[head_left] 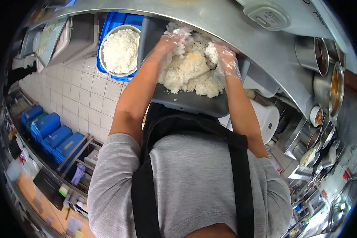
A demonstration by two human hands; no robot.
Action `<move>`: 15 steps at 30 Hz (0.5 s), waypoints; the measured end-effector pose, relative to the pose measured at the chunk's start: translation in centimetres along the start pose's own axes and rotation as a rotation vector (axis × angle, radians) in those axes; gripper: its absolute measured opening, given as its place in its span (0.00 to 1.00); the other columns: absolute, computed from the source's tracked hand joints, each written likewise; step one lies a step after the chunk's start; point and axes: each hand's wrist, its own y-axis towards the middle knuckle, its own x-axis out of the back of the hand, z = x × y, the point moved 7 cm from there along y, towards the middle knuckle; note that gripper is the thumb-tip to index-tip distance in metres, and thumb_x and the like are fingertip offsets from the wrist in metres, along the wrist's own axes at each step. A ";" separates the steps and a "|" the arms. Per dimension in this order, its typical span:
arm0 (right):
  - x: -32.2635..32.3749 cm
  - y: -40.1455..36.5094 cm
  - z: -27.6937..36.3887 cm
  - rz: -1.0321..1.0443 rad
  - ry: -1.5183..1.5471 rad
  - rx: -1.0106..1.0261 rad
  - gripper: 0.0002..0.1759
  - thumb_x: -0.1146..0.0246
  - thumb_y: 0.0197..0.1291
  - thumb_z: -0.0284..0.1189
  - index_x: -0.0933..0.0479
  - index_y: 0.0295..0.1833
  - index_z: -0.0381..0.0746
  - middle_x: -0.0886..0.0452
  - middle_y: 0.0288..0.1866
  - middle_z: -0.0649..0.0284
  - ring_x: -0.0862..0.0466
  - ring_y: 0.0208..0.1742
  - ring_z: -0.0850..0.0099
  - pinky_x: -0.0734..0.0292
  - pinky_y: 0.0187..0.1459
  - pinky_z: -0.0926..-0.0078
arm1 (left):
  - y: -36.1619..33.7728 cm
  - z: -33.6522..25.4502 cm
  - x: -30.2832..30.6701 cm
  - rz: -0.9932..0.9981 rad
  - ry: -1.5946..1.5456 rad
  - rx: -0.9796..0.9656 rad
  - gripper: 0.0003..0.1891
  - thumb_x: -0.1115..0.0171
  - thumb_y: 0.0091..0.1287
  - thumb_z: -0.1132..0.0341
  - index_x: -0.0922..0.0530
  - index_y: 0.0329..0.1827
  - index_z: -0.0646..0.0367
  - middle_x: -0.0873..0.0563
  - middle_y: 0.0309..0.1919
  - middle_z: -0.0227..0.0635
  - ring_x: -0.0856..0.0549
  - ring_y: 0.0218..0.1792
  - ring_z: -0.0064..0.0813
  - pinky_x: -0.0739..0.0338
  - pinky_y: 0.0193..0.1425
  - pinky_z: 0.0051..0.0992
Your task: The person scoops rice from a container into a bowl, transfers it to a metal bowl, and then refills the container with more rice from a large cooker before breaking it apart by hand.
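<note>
A heap of cooked white rice [188, 73], with a yellowish patch on top, fills much of a dark grey tub [178, 100] in front of my body. Both of my hands wear clear plastic gloves. My left hand [175, 39] is in the rice at the tub's far left, its fingers curled on a clump and partly covered by grains. On the far right side, my right hand [225, 59] grips another clump [211, 52] at the heap's edge. Some fingertips are hidden in the rice.
Left of the tub, a round metal bowl of rice [121, 51] sits on a blue lid or crate [103, 65]. A steel counter edge [222, 29] runs just beyond the tub. Metal pots [311, 53] stand at right. Blue bins [47, 125] line the lower left.
</note>
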 end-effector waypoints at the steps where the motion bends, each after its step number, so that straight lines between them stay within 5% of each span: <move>1: 0.5 -0.7 1.2 -0.011 -0.116 0.052 0.26 0.38 0.60 0.38 0.28 0.60 0.36 0.21 0.53 0.53 0.20 0.52 0.64 0.20 0.45 0.71 | -0.2 0.1 0.2 0.003 0.190 -0.013 0.20 0.41 0.67 0.64 0.29 0.59 0.63 0.18 0.42 0.41 0.18 0.30 0.26 0.26 0.28 0.27; 3: -0.1 -3.8 3.6 -0.017 0.299 -0.385 0.27 0.36 0.58 0.41 0.26 0.60 0.37 0.20 0.53 0.54 0.20 0.53 0.66 0.20 0.43 0.70 | 0.1 1.5 1.0 0.067 0.528 -0.139 0.27 0.38 0.65 0.59 0.32 0.64 0.61 0.19 0.45 0.39 0.19 0.38 0.26 0.26 0.38 0.26; 5: -1.2 -5.3 3.1 0.137 0.028 -0.193 0.37 0.32 0.53 0.45 0.31 0.63 0.35 0.22 0.55 0.54 0.20 0.53 0.64 0.25 0.54 0.69 | 0.8 3.7 2.1 0.138 0.816 -0.385 0.33 0.36 0.63 0.54 0.34 0.67 0.59 0.22 0.52 0.37 0.23 0.50 0.27 0.28 0.52 0.27; 7: -1.9 -8.1 3.7 0.193 -0.397 -0.089 0.38 0.31 0.52 0.45 0.32 0.64 0.35 0.22 0.55 0.54 0.21 0.54 0.64 0.28 0.57 0.70 | -5.2 2.6 2.8 -0.058 1.110 -0.354 0.29 0.41 0.65 0.48 0.28 0.62 0.60 0.32 0.68 0.43 0.30 0.66 0.34 0.39 0.69 0.31; 9: -3.7 -11.5 4.3 0.325 -0.194 -0.405 0.41 0.28 0.50 0.42 0.34 0.66 0.35 0.23 0.56 0.54 0.23 0.56 0.67 0.30 0.59 0.71 | -6.3 7.8 4.9 0.074 0.752 -0.065 0.31 0.46 0.66 0.43 0.30 0.64 0.57 0.28 0.64 0.40 0.28 0.63 0.33 0.38 0.69 0.31; 12: -10.0 -14.1 0.7 0.508 0.128 -0.284 0.47 0.27 0.49 0.42 0.42 0.70 0.36 0.24 0.57 0.52 0.25 0.58 0.68 0.33 0.61 0.72 | -11.7 8.8 2.9 0.048 -0.049 0.416 0.32 0.51 0.68 0.40 0.32 0.66 0.53 0.24 0.59 0.37 0.24 0.58 0.32 0.33 0.65 0.32; 15: -14.4 -12.3 -1.4 0.392 0.399 -0.085 0.54 0.26 0.48 0.42 0.50 0.73 0.35 0.25 0.57 0.52 0.25 0.57 0.68 0.32 0.60 0.72 | -9.3 10.7 2.2 0.145 -0.487 0.477 0.32 0.44 0.64 0.41 0.34 0.65 0.51 0.23 0.56 0.35 0.22 0.55 0.35 0.24 0.57 0.40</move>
